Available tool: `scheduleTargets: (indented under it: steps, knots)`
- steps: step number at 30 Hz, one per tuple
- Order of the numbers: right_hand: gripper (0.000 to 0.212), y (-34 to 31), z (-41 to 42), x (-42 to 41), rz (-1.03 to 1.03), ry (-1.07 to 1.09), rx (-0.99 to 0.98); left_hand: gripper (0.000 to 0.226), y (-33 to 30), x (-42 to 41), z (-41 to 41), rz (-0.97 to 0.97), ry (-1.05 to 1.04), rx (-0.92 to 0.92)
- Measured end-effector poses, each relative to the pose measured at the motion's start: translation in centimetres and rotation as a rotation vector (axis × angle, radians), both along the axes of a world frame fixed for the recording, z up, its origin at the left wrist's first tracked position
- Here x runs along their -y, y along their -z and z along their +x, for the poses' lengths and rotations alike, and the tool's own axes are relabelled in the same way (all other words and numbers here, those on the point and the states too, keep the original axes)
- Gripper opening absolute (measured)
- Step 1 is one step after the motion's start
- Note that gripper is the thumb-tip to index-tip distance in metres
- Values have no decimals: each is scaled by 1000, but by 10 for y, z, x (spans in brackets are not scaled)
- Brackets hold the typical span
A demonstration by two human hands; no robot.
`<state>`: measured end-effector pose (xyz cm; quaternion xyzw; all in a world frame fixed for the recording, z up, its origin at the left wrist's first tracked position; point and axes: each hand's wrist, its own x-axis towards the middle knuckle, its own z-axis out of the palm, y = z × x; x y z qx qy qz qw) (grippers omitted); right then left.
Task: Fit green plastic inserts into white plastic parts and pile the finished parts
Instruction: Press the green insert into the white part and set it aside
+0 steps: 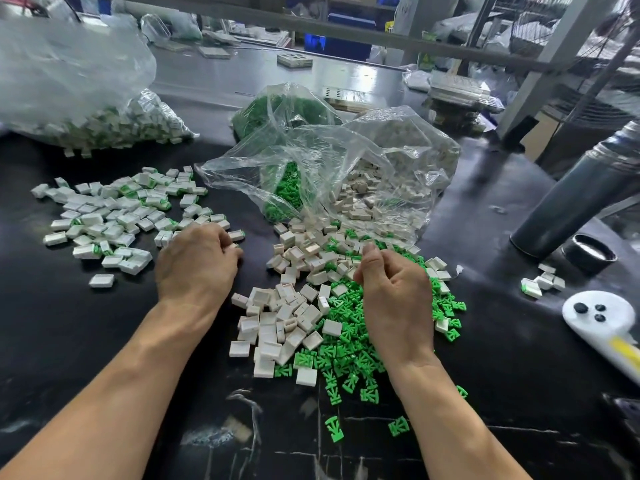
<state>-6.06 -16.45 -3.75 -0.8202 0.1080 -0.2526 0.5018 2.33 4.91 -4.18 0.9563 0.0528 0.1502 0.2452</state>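
My left hand rests knuckles-up on the black table, just right of the spread of finished parts, white with green showing. Its fingers curl round a white part, of which only an edge shows at the fingertips. My right hand lies on the mixed heap, over the green inserts, with the loose white parts to its left. Its fingers curl down into the heap and the thumb points up. What it holds is hidden.
An open clear bag spills white and green pieces behind the heap. A bag of finished parts lies at the far left. At the right are a dark cylinder, a black cap, a white device and a few parts.
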Motion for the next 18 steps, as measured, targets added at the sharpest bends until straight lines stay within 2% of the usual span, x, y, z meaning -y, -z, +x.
scheduleTargets:
  steps: [5,9,12,18]
  knots:
    - [51,-1,0,0,12,-6,0,20,-5,13,-7,-65,180,115]
    - [52,-3,-1,-3,-6,-22,0,34,-2,29,-13,-44,376,16]
    - [49,-3,-2,-4,-11,-46,-14,39,1,33,-15,2,387,-7]
    - [48,-3,-2,-4,-16,-58,-14,16,-1,33,-17,-124,359,-19]
